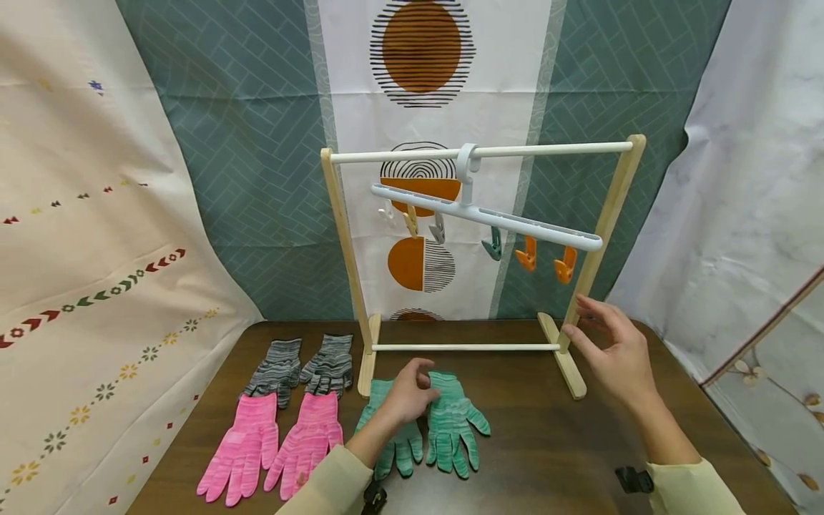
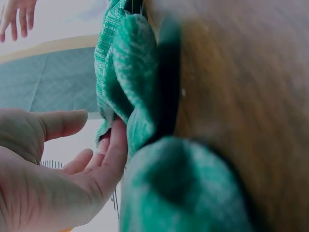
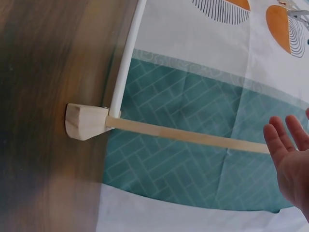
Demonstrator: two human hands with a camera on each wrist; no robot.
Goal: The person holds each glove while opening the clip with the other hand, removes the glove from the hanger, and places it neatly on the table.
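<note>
My left hand (image 1: pixel 410 395) is low over a pair of green knit gloves on the table, between the right green glove (image 1: pixel 453 423) and the left green glove (image 1: pixel 404 450). In the left wrist view its fingertips touch green glove fabric (image 2: pixel 137 72), while the thumb stays apart from it. My right hand (image 1: pixel 619 356) is raised beside the right post of a wooden rack (image 1: pixel 618 193), fingers spread and holding nothing. From the rack's top bar hangs a pale blue hanger (image 1: pixel 515 222), turned at an angle, with several clips such as an orange clip (image 1: pixel 565 265).
Left of the green gloves lie pink gloves (image 1: pixel 247 447) and, behind them, grey-black gloves (image 1: pixel 273 368). The rack's wooden foot (image 1: pixel 566 365) rests on the brown table (image 1: pixel 534 450). Patterned cloth (image 1: pixel 212 64) hangs behind and at both sides.
</note>
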